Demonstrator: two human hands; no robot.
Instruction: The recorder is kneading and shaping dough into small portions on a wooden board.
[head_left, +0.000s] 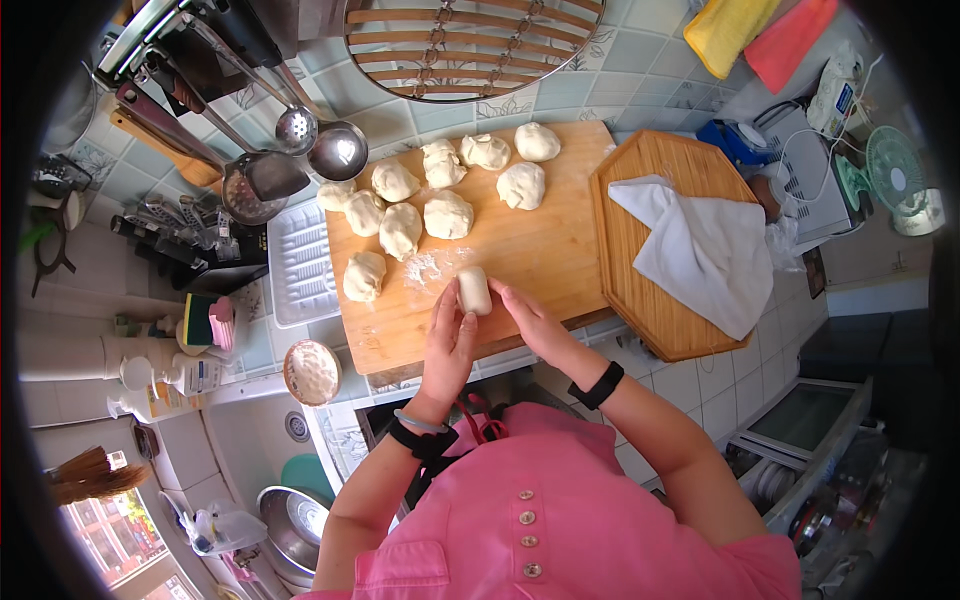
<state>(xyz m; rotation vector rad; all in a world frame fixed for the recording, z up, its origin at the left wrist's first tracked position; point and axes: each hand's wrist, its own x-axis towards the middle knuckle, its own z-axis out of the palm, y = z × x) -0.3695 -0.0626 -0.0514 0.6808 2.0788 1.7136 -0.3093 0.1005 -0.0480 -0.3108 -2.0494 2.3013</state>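
A smooth, rounded piece of dough (475, 291) stands near the front edge of a wooden board (547, 247). My left hand (450, 341) touches its left side and lower end with the fingertips and thumb. On its other side is my right hand (534, 322), flat with fingers extended, its fingertips beside the dough; whether they touch it I cannot tell. Several rough dough lumps, one of them (448, 214) mid-board, lie along the board's back and left parts. White flour (424, 270) is scattered just left of the smooth piece.
An octagonal wooden tray (622, 247) with a white cloth (697, 247) overlaps the board's right end. A white plastic tray (300, 262) adjoins its left end. A bowl of flour (312, 373) sits at the front left, by the sink (247, 427). Ladles (337, 150) hang above the back left.
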